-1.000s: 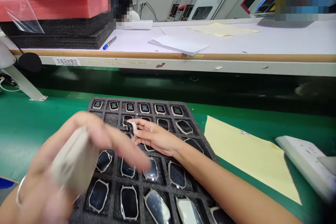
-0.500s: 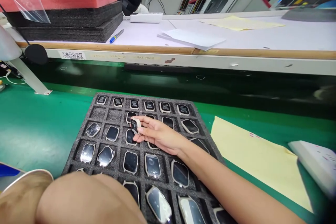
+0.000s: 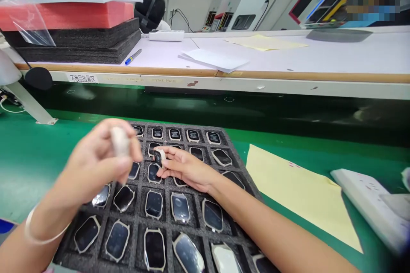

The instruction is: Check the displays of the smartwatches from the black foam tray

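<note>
Overall: two bare hands work over a foam tray (image 3: 137,239) of watches on a green worktop (image 3: 32,153).
Right hand (image 3: 185,168): the forearm lies across the tray. The grip is clamped on one watch (image 3: 159,156), thumb and fingertips on its rim, dark face turned toward the left hand. Holding it by the edge probably keeps skin off the glass.
Watch position: lifted just above the tray's middle rows, not in a pocket.
Left hand (image 3: 99,162): raised near the watch but apart from it. The grip is pinched together on a small pale piece (image 3: 120,140), too blurred to identify.
Tray layout: each pocket holds one watch clear of its neighbours, likely so the cases do not rub. The far row (image 3: 174,134) shows lined markings.
Right of tray: a yellow sheet (image 3: 297,192), then a white power strip (image 3: 368,202).
Behind: a raised white shelf (image 3: 320,55) with papers, a pen (image 3: 133,56) and stacked foam (image 3: 80,38); a person's head (image 3: 150,6) shows beyond.
In the way: the right forearm covers several pockets, and the left hand hides the far-left ones.
</note>
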A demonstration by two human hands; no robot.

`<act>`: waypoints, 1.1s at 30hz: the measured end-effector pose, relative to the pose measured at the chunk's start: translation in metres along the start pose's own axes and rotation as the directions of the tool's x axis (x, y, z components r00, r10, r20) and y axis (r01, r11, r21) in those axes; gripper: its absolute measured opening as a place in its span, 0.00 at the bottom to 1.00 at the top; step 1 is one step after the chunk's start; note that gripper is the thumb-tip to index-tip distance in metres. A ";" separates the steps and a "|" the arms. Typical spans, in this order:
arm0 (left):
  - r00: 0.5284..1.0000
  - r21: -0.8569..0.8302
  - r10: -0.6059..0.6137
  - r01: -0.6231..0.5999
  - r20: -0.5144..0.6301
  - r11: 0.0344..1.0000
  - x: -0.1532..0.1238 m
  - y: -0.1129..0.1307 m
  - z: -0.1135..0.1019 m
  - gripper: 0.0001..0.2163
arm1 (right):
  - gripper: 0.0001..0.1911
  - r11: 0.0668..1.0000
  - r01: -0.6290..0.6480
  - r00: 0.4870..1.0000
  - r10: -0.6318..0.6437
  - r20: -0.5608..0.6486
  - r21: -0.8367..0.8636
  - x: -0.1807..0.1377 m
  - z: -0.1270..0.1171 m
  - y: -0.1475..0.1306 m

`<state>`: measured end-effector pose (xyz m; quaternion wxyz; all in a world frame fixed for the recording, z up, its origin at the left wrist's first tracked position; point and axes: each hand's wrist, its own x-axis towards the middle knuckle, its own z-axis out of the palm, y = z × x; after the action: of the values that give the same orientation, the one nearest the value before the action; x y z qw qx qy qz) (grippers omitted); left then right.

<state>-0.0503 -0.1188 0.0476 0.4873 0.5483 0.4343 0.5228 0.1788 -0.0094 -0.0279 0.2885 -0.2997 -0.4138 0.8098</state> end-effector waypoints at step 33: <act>0.998 0.415 0.021 0.005 -0.058 0.910 0.081 -0.071 0.033 0.16 | 0.26 0.988 0.150 0.986 -0.152 0.073 0.023 0.000 0.000 -0.007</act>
<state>-0.0088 -0.0309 -0.0102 0.3440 0.6248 0.5480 0.4370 0.1802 -0.0062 -0.0219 0.3361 -0.2346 -0.4385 0.7998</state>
